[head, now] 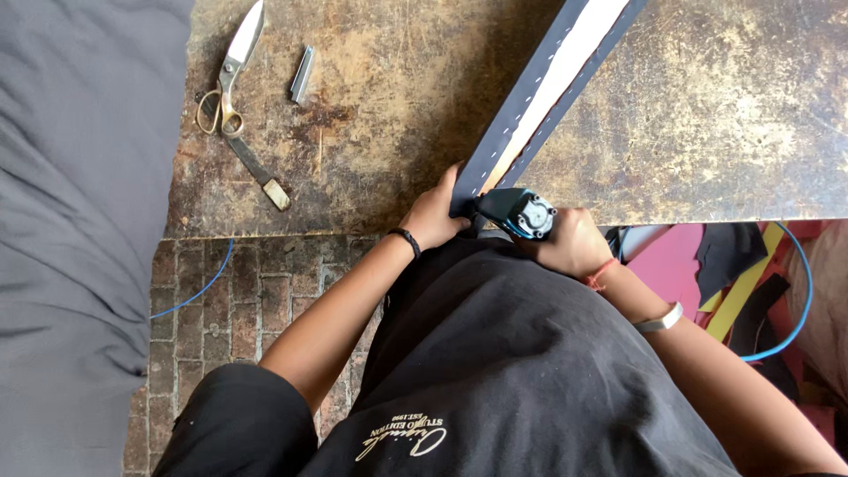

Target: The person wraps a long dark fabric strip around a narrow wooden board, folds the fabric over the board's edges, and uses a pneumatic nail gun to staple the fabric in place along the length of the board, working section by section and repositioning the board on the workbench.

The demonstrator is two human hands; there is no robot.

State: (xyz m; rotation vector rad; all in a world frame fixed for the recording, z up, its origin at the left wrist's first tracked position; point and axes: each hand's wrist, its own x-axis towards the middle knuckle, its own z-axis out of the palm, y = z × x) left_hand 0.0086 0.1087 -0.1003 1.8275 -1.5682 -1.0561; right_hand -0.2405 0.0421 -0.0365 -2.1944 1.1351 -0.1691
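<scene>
A long narrow panel (565, 62), pale in the middle and wrapped along both sides in dark blue fabric (508, 132), runs diagonally across the worn table (389, 115) toward me. My left hand (435, 212) presses the fabric down at the panel's near end, at the table's front edge. My right hand (572, 240) grips a teal and black staple gun (519, 212) held against that same end, right beside my left hand. A row of small light dots runs along the fabric edge.
Large scissors (228, 84) and a strip of staples (302, 74) lie at the table's far left. Grey cloth (71, 194) covers the left side. Below the table are a brick floor (256, 291), a blue hose (799, 291) and pink, yellow and black scraps (724, 265).
</scene>
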